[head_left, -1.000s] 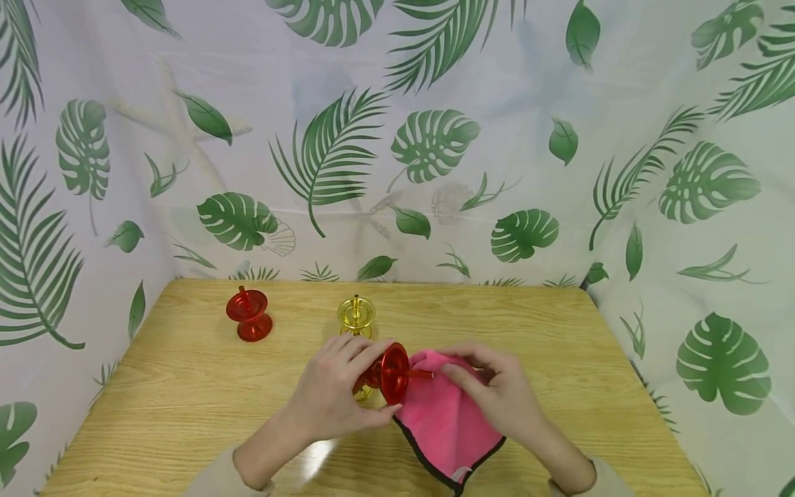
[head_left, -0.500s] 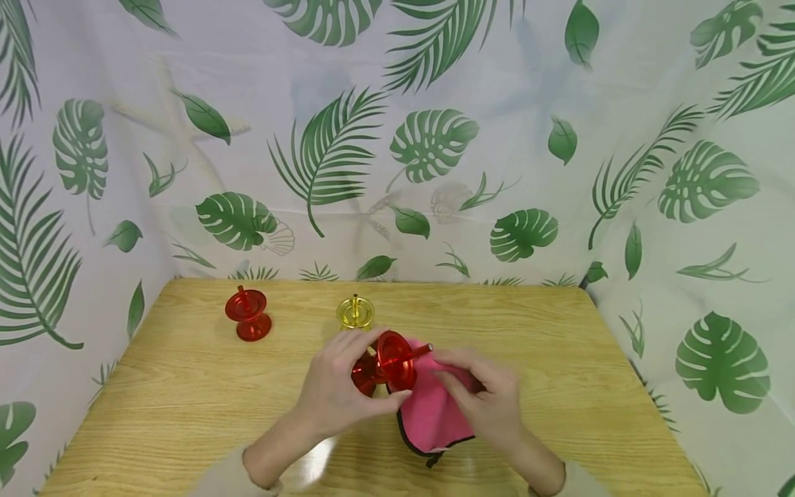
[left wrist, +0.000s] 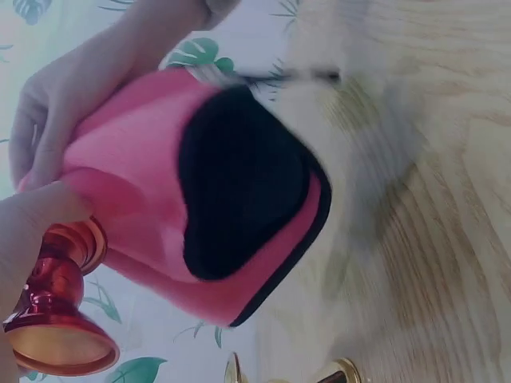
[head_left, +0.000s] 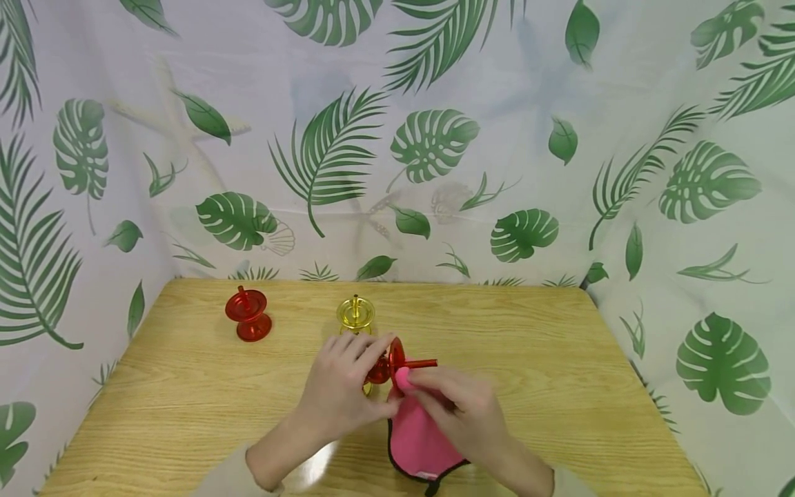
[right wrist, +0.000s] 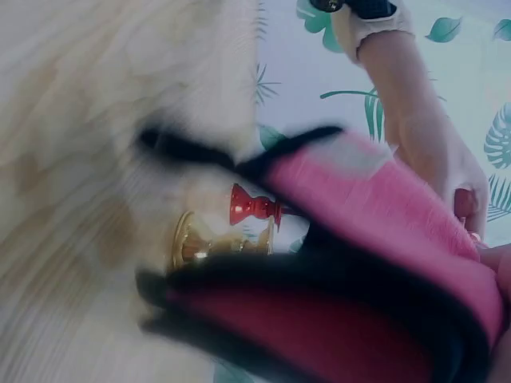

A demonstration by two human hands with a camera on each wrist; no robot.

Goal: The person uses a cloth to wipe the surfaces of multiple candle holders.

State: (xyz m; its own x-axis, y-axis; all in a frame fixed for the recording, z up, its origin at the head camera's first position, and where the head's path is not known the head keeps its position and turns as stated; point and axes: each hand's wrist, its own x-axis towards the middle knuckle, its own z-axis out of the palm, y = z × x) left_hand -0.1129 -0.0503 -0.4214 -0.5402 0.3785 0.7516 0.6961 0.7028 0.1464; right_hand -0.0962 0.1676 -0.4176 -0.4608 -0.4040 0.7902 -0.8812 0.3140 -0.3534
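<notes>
My left hand [head_left: 335, 386] grips a shiny red candle holder [head_left: 379, 371] by its stem, tipped on its side with the spike pointing right. Its flared foot [left wrist: 60, 347] shows in the left wrist view. My right hand [head_left: 468, 407] pinches a pink cloth [head_left: 419, 442] with black edging, a bunched bit of it right at the dish beneath the spike. The rest of the cloth hangs down below the fingers, and in the left wrist view its dark patch [left wrist: 239, 183] shows.
A second red candle holder [head_left: 248, 316] stands upright at the back left of the wooden table [head_left: 546, 331]. A gold one [head_left: 356, 313] stands just behind my left hand, partly hidden. Leaf-printed fabric [head_left: 348, 69] hangs around the table's back and sides.
My right hand has moved left, bringing the bunched cloth from beside the spike to the dish. The held candle holder was turned, its spike tilting up and then back to nearly level.
</notes>
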